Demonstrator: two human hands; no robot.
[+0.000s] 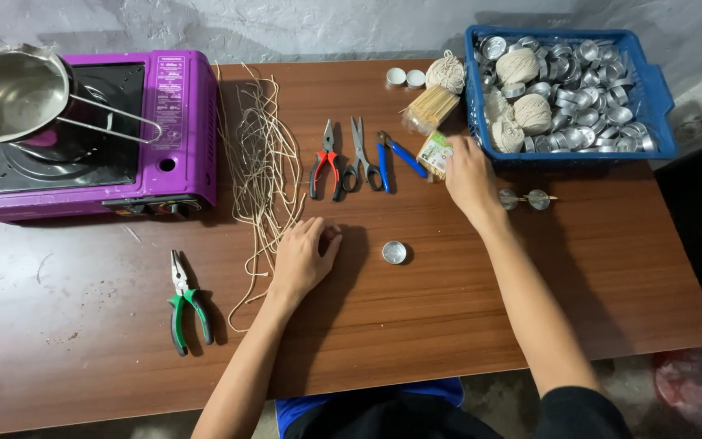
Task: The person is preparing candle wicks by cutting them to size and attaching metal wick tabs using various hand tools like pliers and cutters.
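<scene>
Small yellow-green packet point(435, 152) lies on the brown wooden surface point(448, 309), just in front of the blue plastic basket point(660, 97), tilted, long axis running roughly near-to-far w/ a lean to the right. Right hand point(469, 179) is on it: fingertips touch or cover its right edge, palm down, arm stretched fwd. Can't tell if the fingers are closed on the packet or only resting against it. So the packet sits just left of the right hand's fingers and far-right of the left hand; right hand is the nearer by a lot.

Left hand point(302, 260) rests palm down on the surface, fingers loosely curled, holding nothing that shows; hands are well apart. Its fingers lie beside the near end of the loose pale cut wicks point(263, 162), which run near-to-far in a messy bundle.

Between the two hands, a little nearer the person: one small round silver tin cup point(394, 252), alone, touching neither hand.

Left of the packet, in a row, handles toward the person: red-black pliers point(324, 162), grey scissors point(359, 158), blue-handled cutters point(392, 158). Just beyond the packet, bundle of thin bamboo sticks point(431, 106), then a ball of pale string point(446, 73). Basket is full of more tin cups and string balls.

Right of the right wrist, two small metal discs point(525, 199) side by side. Farther left: green-handled pliers point(184, 301), and a purple portable gas stove point(91, 134) w/ a steel pouring pot point(10, 93) on it.
</scene>
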